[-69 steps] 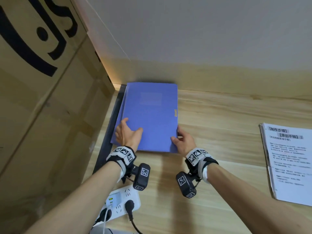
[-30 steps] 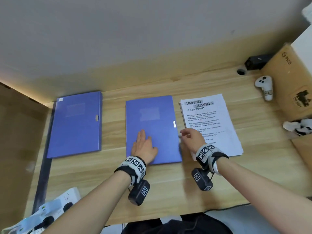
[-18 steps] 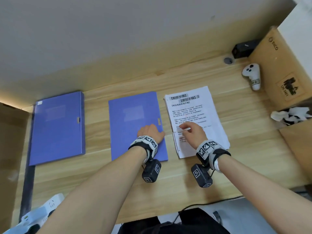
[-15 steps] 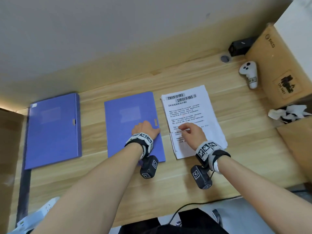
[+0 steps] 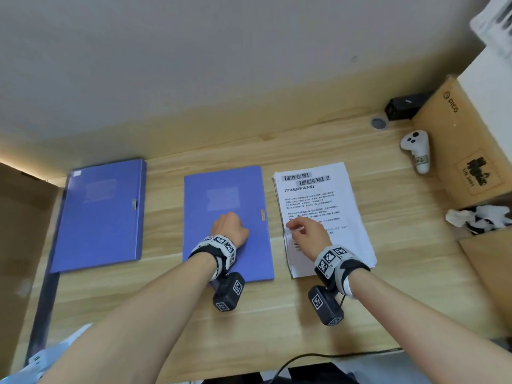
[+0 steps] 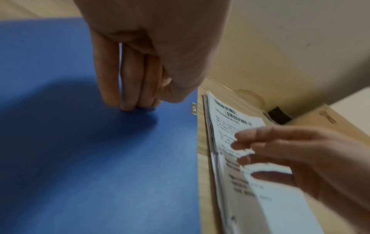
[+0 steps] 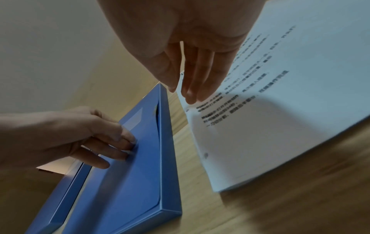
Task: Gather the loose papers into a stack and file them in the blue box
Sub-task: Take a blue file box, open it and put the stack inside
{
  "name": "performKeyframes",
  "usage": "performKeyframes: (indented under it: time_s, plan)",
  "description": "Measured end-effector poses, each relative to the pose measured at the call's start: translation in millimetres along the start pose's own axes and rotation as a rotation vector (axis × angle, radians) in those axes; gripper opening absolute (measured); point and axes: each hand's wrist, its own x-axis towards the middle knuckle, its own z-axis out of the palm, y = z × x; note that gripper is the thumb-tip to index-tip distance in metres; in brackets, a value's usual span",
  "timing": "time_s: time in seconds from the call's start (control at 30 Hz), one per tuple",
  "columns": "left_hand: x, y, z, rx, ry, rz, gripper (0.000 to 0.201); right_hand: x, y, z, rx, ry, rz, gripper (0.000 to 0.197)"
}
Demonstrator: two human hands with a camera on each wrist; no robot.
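A second blue box (image 5: 99, 214) is seen whole only in the head view, far left on the tabletop (image 5: 277, 314). At centre the blue box (image 5: 227, 200) lies closed, its lid pressed by fingertips of the left hand (image 5: 230, 228), whose grip holds nothing. Just beside it, the papers (image 5: 327, 195), headed "制作步骤" and "原创手稿 2", are pinched at their left edge in the right hand's (image 5: 307, 234) grip.

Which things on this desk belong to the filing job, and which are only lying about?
For the job: paper stack, pinched at its edge by the right hand; middle blue box, pressed by the left hand.
Lying about: far-left blue box, untouched; white controller; cardboard box; black device; crumpled white material.
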Motion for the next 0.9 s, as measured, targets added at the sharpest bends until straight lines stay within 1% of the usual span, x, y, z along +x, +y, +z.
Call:
performKeyframes:
  time_s: [0.07, 0.1, 0.17, 0.27, 0.33, 0.37, 0.47, 0.53, 0.63, 0.7, 0.83, 0.9]
  plan:
    - [-6, -7, 2, 0.031, 0.002, 0.026, 0.02, 2, -8, 5, -0.031, -0.015, -0.012, 0.024]
    - [-9, -8, 5, 0.04, 0.0, 0.033, 0.022, 4, -11, 7, -0.057, -0.018, -0.023, 0.024]
    - [-15, -6, 12, 0.058, -0.004, 0.043, 0.03, 7, -13, 10, -0.085, -0.015, -0.023, 0.024]
    - [-18, 3, 19, 0.111, 0.002, 0.076, 0.041, 9, -8, 8, -0.068, 0.019, 0.038, 0.025]
    - [-17, 14, 24, 0.132, 0.002, 0.095, 0.047, 8, 0, 4, -0.083, 0.036, 0.048, 0.025]
    - [-15, 20, 27, 0.144, 0.002, 0.101, 0.046, 7, 3, 2, -0.084, 0.042, 0.045, 0.024]
    - [-10, 35, 34, 0.187, 0.007, 0.101, 0.037, 4, 15, -7, -0.073, 0.048, 0.037, 0.019]
    - [-5, 38, 36, 0.186, 0.005, 0.079, 0.035, 2, 23, -11, -0.06, 0.051, 0.04, 0.021]
    - [-1, 37, 29, 0.092, 0.001, 0.011, 0.04, 3, 32, -14, -0.031, 0.056, 0.039, 0.027]
    - [-5, 36, 23, 0.021, -0.018, -0.031, 0.04, 2, 33, -13, -0.018, 0.063, 0.044, 0.029]
    - [-13, 31, 15, -0.096, -0.059, -0.063, 0.038, 0, 21, -12, -0.01, 0.064, 0.041, 0.024]
    - [-19, 27, 6, -0.189, -0.084, -0.081, 0.037, -1, 11, -11, 0.003, 0.063, 0.022, 0.026]
